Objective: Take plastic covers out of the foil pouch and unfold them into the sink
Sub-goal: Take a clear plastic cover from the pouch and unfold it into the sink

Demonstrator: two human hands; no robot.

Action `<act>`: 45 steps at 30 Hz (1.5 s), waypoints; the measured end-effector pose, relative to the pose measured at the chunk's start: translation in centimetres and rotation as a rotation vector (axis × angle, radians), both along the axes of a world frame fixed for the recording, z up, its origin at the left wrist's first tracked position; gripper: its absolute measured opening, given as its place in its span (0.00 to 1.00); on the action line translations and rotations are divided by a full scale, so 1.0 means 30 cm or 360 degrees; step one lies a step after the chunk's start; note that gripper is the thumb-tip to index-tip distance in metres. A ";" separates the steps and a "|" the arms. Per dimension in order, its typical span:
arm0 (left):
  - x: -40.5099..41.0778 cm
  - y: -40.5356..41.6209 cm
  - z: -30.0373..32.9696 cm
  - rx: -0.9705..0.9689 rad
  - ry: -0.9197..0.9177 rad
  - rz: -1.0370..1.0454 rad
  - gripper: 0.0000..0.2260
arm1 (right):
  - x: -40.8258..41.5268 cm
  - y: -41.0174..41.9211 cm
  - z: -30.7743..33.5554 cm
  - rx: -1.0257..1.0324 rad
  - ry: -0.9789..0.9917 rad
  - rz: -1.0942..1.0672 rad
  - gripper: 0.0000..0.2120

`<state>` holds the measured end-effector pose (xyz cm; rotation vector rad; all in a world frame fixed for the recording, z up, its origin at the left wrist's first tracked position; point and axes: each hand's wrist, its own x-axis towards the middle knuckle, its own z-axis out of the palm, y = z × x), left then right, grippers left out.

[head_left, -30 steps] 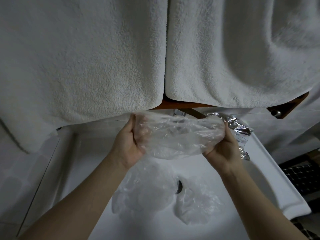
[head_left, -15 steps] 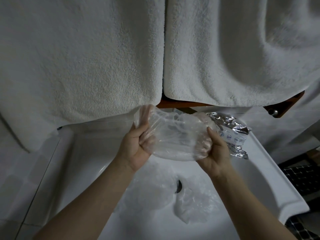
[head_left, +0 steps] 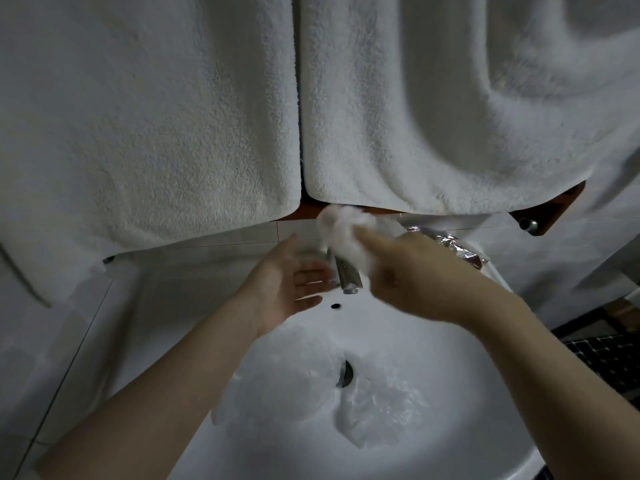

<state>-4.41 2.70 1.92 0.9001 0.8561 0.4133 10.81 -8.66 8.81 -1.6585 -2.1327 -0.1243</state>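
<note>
While your right hand (head_left: 412,282) lifts a bunched plastic cover (head_left: 341,230), blurred, your left hand (head_left: 289,292) hangs flat-fingered, holding nothing.
Tap (head_left: 343,271) between hands; foil pouch (head_left: 450,245) on sink (head_left: 478,393) rim behind right hand; two covers (head_left: 287,386) lie in basin by drain (head_left: 344,374); towels (head_left: 156,116) above.

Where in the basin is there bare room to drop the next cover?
Free: the basin's left slope, between the left forearm and the rim, and the near part under the covers. Crowded: around the drain, where two covers lie, and under the faucet.
</note>
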 end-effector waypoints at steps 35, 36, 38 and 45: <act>0.202 -0.139 0.019 0.0229 -0.0389 0.0331 0.10 | 0.208 -0.130 -0.220 0.0098 0.0495 -0.0226 0.14; 0.194 -0.135 0.021 0.0228 -0.0419 0.0324 0.10 | 0.208 -0.125 -0.230 0.0227 0.0773 -0.0453 0.11; 0.179 -0.133 0.025 0.0255 -0.0469 0.0276 0.11 | 0.210 -0.115 -0.226 -0.0014 0.1566 -0.0811 0.18; 0.147 -0.139 0.025 0.0589 -0.0293 -0.0002 0.08 | 0.157 -0.073 -0.219 -0.0807 0.2866 -0.0441 0.09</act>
